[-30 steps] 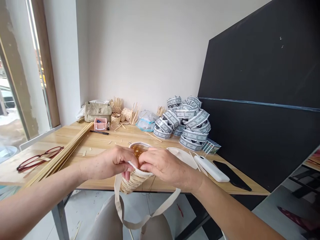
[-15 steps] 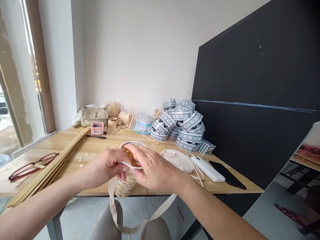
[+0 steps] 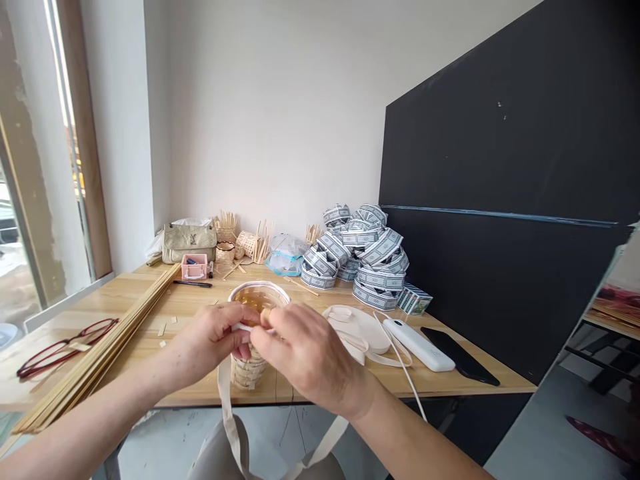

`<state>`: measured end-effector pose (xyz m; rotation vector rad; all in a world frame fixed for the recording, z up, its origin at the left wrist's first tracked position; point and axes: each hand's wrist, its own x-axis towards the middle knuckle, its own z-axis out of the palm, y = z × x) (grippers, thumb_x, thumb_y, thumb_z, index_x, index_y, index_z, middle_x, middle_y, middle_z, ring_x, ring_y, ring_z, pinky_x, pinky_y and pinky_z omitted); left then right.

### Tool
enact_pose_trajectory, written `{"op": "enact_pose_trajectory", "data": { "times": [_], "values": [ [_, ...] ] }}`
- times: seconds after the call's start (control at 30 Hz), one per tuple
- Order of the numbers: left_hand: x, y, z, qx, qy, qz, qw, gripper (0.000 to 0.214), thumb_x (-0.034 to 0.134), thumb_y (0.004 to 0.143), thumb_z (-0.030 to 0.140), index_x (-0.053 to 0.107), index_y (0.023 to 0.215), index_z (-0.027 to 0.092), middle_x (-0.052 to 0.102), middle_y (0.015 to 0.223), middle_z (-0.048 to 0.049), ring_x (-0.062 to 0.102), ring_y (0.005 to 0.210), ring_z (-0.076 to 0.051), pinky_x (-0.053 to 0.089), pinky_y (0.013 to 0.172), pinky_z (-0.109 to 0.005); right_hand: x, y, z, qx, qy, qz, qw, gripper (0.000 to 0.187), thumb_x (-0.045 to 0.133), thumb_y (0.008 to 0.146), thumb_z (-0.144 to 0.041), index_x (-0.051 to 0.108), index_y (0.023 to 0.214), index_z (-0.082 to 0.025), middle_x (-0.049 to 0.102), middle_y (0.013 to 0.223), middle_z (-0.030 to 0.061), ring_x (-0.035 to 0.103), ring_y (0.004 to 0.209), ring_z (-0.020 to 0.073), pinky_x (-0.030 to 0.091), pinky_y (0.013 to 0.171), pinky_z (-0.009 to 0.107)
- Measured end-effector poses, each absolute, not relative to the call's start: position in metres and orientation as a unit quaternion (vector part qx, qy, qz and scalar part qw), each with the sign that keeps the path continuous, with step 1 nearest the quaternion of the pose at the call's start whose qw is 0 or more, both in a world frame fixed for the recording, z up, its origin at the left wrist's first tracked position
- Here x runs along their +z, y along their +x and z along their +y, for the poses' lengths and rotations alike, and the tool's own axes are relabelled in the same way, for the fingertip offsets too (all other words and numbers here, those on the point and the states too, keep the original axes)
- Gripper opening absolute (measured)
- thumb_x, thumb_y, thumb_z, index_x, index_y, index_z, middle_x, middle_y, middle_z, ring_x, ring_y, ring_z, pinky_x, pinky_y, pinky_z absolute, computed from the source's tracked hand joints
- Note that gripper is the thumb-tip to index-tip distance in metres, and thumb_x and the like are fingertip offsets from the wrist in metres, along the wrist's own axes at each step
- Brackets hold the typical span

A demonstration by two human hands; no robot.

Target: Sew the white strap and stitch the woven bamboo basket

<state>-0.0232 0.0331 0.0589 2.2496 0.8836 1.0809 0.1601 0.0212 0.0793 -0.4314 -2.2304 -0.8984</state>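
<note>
A small woven basket [image 3: 249, 373] stands at the table's front edge, its rim edged with white cloth tape [image 3: 260, 285]. My left hand [image 3: 225, 333] is closed on the near side of the taped rim, thumb outside. My right hand [image 3: 307, 350] is closed in a pinch at the same rim, its fingertips close to the left ones. What it pinches is too small to make out; a tan spot shows at its forefinger. A cream cloth ribbon [image 3: 225, 400] hangs from the rim in a loop over my knees. Thin dark threads [image 3: 299, 427] dangle below the table edge.
Left lie bamboo strips [image 3: 115, 333] and red glasses [image 3: 70, 347]. Behind are a beige bag [image 3: 189, 243], a pink box [image 3: 194, 267] and printed band rolls [image 3: 377, 267]. Right are a ribbon coil [image 3: 350, 327], a white power bank [image 3: 420, 345], a black phone [image 3: 460, 355] and a black panel [image 3: 500, 280].
My right hand has drawn back from over the basket's opening and its fingers have closed in a pinch at the rim. More of the basket's inside shows. My left hand keeps its grip.
</note>
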Motion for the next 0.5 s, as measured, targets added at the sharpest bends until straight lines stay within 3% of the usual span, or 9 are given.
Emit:
{"op": "enact_pose_trajectory", "data": {
  "times": [0.1, 0.3, 0.4, 0.5],
  "values": [
    [0.059, -0.023, 0.034, 0.392, 0.839, 0.317, 0.204, 0.019, 0.047, 0.083, 0.021, 0.063, 0.075, 0.015, 0.057, 0.068, -0.0013, 0.058, 0.060, -0.011, 0.049, 0.054, -0.017, 0.076, 0.155, 0.019, -0.363, -0.140, -0.862, 0.326, 0.028, 0.047, 0.087, -0.010, 0.058, 0.062, -0.014, 0.049, 0.063, 0.0009, 0.040, 0.059, 0.0135, 0.034, 0.055, 0.028],
    [0.061, -0.025, 0.035, 0.384, 0.850, 0.324, 0.157, 0.022, 0.048, 0.083, 0.022, 0.069, 0.083, 0.018, 0.061, 0.072, -0.0042, 0.059, 0.069, -0.015, 0.048, 0.059, -0.021, 0.077, 0.156, 0.025, -0.355, -0.121, -0.876, 0.303, 0.021, 0.049, 0.086, -0.009, 0.061, 0.069, -0.014, 0.051, 0.065, 0.0007, 0.041, 0.062, 0.0140, 0.034, 0.056, 0.029],
    [0.060, -0.024, 0.036, 0.394, 0.852, 0.314, 0.141, 0.021, 0.049, 0.082, 0.018, 0.070, 0.078, 0.018, 0.060, 0.067, -0.0025, 0.058, 0.065, -0.014, 0.046, 0.058, -0.021, 0.074, 0.151, 0.020, -0.343, -0.099, -0.878, 0.319, 0.024, 0.048, 0.083, -0.005, 0.059, 0.064, -0.015, 0.052, 0.064, 0.0007, 0.043, 0.063, 0.0144, 0.035, 0.055, 0.029],
    [0.056, -0.023, 0.036, 0.421, 0.831, 0.316, 0.180, 0.022, 0.048, 0.083, 0.017, 0.070, 0.079, 0.016, 0.058, 0.069, -0.0015, 0.059, 0.062, -0.013, 0.048, 0.058, -0.021, 0.065, 0.133, 0.001, -0.281, -0.027, -0.877, 0.388, 0.026, 0.042, 0.084, -0.006, 0.057, 0.065, -0.017, 0.053, 0.067, -0.0004, 0.044, 0.061, 0.0139, 0.036, 0.054, 0.030]
  ]
}}
